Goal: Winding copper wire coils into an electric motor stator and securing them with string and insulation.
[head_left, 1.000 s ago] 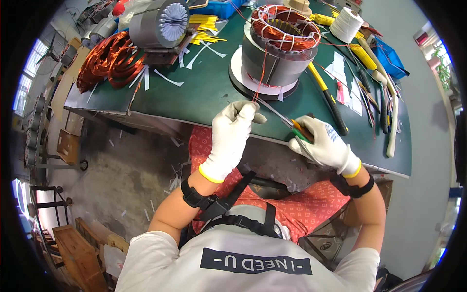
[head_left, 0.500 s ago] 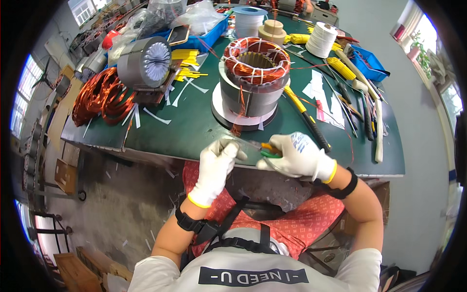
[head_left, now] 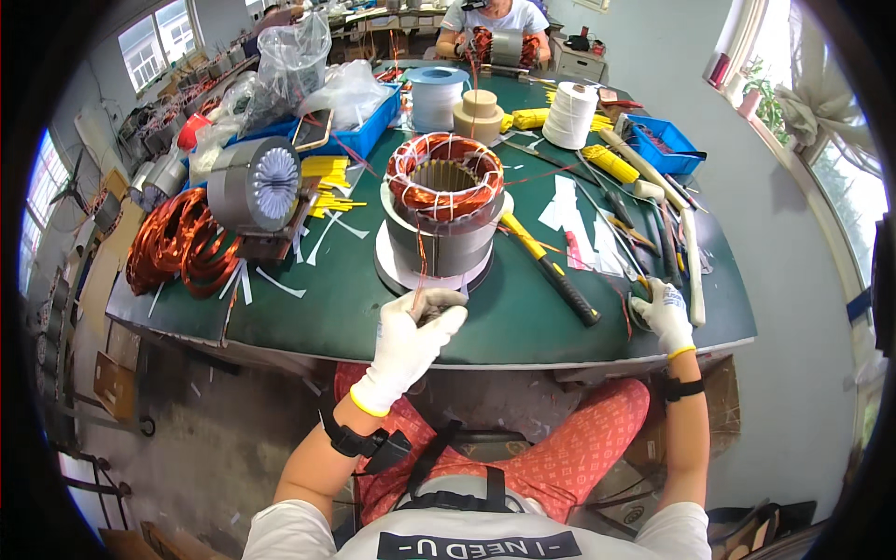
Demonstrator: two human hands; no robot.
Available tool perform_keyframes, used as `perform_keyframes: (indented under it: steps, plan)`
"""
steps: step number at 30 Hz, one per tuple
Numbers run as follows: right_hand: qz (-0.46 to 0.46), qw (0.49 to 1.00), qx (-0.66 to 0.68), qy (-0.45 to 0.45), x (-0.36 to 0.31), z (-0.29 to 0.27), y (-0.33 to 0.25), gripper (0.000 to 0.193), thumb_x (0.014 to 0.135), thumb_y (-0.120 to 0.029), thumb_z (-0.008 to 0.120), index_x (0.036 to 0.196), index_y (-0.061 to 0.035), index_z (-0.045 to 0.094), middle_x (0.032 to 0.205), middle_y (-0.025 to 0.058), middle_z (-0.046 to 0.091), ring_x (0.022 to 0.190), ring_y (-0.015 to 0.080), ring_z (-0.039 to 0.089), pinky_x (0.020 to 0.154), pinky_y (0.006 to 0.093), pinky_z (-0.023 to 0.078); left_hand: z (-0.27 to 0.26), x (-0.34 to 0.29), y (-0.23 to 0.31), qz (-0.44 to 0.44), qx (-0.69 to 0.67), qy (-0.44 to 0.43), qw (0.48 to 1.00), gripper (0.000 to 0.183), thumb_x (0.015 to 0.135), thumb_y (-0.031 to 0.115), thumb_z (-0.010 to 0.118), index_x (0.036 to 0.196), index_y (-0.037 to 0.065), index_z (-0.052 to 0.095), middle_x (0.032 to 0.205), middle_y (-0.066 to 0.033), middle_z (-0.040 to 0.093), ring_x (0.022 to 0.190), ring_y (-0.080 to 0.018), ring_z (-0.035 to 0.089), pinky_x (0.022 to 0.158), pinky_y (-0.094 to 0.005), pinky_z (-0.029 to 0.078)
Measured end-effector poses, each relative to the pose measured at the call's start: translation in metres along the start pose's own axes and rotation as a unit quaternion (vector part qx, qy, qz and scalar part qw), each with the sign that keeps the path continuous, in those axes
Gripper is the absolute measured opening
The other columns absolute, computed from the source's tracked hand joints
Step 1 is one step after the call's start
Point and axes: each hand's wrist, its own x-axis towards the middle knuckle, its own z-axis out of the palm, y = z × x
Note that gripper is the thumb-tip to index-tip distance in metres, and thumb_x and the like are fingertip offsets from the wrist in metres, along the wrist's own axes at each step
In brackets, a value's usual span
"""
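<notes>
In the middle of the table stands a grey motor stator (head_left: 441, 247) with a ring of copper windings (head_left: 445, 177) laced in white cord, resting on a round base (head_left: 390, 269). My left hand (head_left: 411, 341), in a white glove, is closed around thin copper wires (head_left: 422, 261) that hang down the stator's front. My right hand (head_left: 665, 315), also gloved, is at the table's right front. Its fingers are curled over a pliers-like tool (head_left: 640, 310) with orange and green handles, mostly hidden by the glove. A yellow-and-black-handled hammer (head_left: 555, 271) lies between stator and right hand.
Left are a second stator (head_left: 252, 185), copper coils (head_left: 177, 245) and yellow strips (head_left: 327, 182). Behind stand cord spools (head_left: 569, 117) and a blue bin (head_left: 369, 131). Long tools (head_left: 667, 233) and another blue bin (head_left: 658, 145) lie right. A person (head_left: 495, 23) works across the table.
My right hand has moved right with the tool, away from the wires and over the table's right front. My left hand still grips the wires. The view has tilted up, bringing the co-worker into sight.
</notes>
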Motion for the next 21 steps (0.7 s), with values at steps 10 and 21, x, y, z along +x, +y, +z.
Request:
perform_keyframes:
  steps: [10, 21]
  plan:
    - [-0.279, 0.827, 0.485, -0.051, -0.129, -0.057, -0.185, 0.045, 0.083, -0.01, 0.073, 0.126, -0.0022, 0.064, 0.104, 0.0205, 0.067, 0.085, 0.0332, 0.068, 0.079, 0.0388, 0.054, 0.003, -0.053, 0.038, 0.13, 0.051, -0.154, 0.978, 0.049, 0.104, 0.023, 0.051, 0.143, -0.005, 0.049, 0.083, -0.0031, 0.056, 0.07, -0.012, 0.049, 0.067, -0.028, 0.045]
    - [-0.386, 0.888, 0.243, 0.058, -0.127, -0.026, -0.206, 0.03, 0.076, -0.018, 0.068, 0.104, -0.009, 0.068, 0.084, 0.008, 0.065, 0.073, 0.0306, 0.065, 0.064, 0.0416, 0.054, 0.031, -0.034, 0.012, 0.138, 0.248, -0.255, 0.924, 0.1, 0.098, 0.052, 0.059, 0.155, -0.011, 0.005, 0.104, -0.0263, 0.064, 0.093, -0.0398, 0.065, 0.084, -0.0461, 0.05]
